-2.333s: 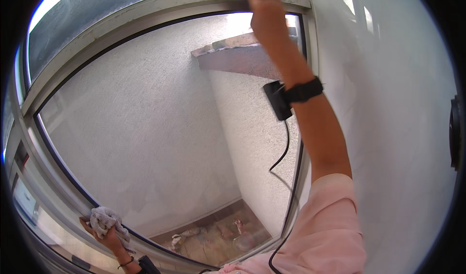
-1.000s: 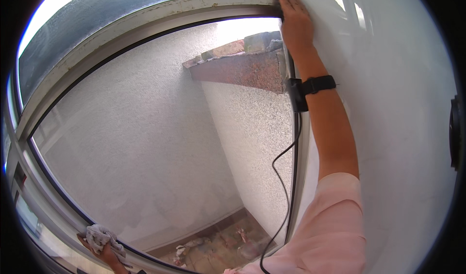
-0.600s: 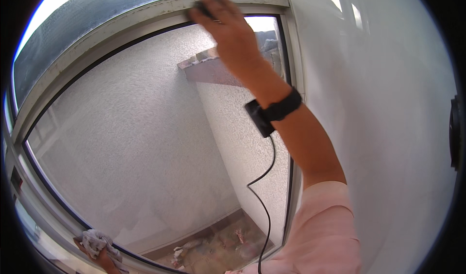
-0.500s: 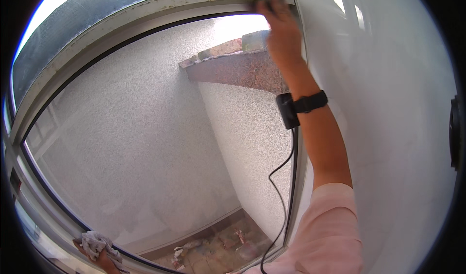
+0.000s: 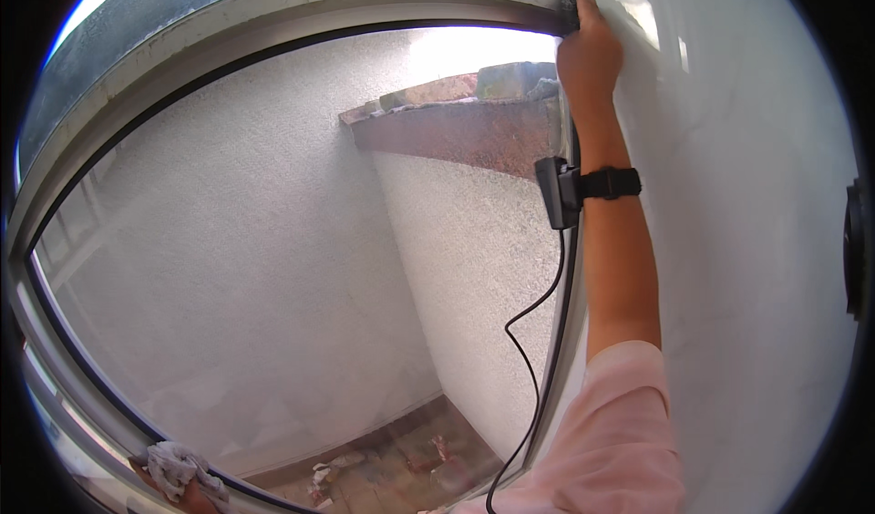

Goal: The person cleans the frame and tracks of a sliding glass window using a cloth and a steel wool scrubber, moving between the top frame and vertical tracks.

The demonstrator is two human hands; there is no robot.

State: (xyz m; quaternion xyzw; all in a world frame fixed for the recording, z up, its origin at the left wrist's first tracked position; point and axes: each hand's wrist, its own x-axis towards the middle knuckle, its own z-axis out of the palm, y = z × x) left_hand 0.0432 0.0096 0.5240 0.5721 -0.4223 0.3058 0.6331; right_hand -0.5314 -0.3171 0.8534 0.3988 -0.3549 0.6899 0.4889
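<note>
My right hand [image 5: 592, 51] is raised to the upper right corner of the window frame [image 5: 365, 2]. Its fingers are closed around a small dark, bristly-looking scrubber [image 5: 570, 11], mostly covered by the hand and pressed to the frame where it meets the white wall. Its exact kind is hard to make out. Low on the left, my left hand [image 5: 193, 498] grips a crumpled grey-white cloth [image 5: 175, 467] at the bottom part of the frame. The window pane [image 5: 264, 222] stretches between the two hands.
A black device [image 5: 558, 193] is strapped to my right wrist, its cable [image 5: 521, 341] hanging across the pane. The white glossy wall [image 5: 738, 241] rises close on the right. Beyond the glass are a rough pale wall [image 5: 474, 268], a brown ledge [image 5: 456, 136] and scattered debris [image 5: 337, 473].
My right hand has slid right along the top of the frame, with the scrubber, into the corner. The left hand and cloth stay at nearly the same place.
</note>
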